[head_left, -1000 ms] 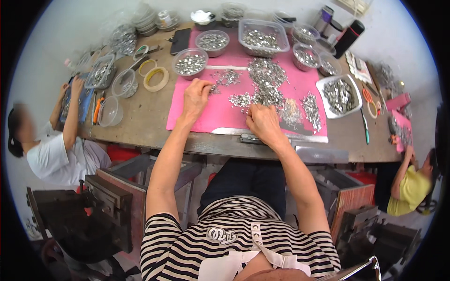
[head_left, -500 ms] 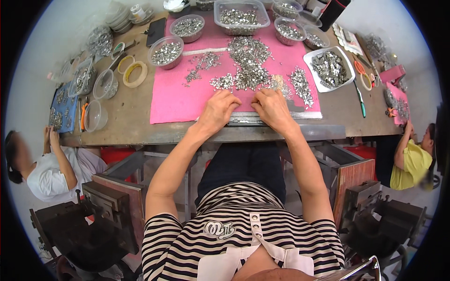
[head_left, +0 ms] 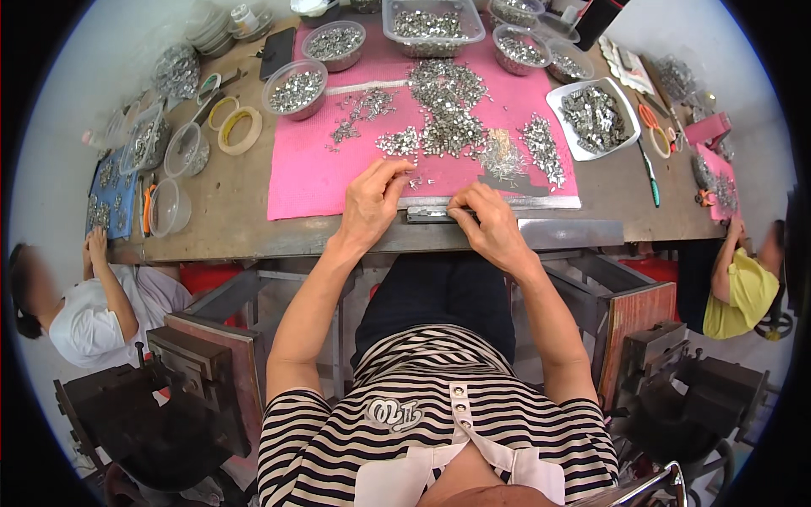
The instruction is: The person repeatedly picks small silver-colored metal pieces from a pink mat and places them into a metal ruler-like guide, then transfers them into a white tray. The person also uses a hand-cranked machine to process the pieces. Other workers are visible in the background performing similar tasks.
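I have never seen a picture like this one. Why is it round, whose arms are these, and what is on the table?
The picture is taken by a wide-angle camera worn on a person's head, looking down, so straight edges bend near the rim. The two bare arms coming up from below belong to that person.

The left hand and the right hand rest at the near edge of a pink mat on a brown table. Their fingers touch a narrow metal strip lying along that edge. What the fingers pinch is too small to tell.

On the mat lie heaps of small metal parts. Clear bowls and a white tray hold more. Two rolls of tape lie to the left. Other people sit at both ends.
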`<action>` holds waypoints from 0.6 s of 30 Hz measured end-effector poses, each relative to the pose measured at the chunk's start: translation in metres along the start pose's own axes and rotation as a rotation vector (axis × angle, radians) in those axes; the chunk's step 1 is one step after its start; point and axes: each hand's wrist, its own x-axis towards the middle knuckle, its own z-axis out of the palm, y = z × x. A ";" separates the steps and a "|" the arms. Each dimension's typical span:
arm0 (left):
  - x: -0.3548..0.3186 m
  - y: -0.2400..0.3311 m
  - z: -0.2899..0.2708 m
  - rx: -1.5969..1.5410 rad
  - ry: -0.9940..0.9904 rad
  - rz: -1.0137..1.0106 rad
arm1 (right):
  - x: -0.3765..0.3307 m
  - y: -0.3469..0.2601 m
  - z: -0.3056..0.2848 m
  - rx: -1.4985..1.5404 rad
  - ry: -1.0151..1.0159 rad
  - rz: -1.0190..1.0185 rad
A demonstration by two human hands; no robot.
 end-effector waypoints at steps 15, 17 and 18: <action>-0.011 -0.008 -0.021 0.090 0.064 -0.013 | -0.002 -0.004 0.007 -0.147 0.074 -0.097; -0.012 -0.013 -0.024 0.144 0.064 -0.017 | -0.003 -0.007 0.009 -0.209 0.090 -0.134; -0.013 -0.015 -0.027 0.180 0.052 -0.025 | -0.005 -0.008 0.012 -0.242 0.098 -0.160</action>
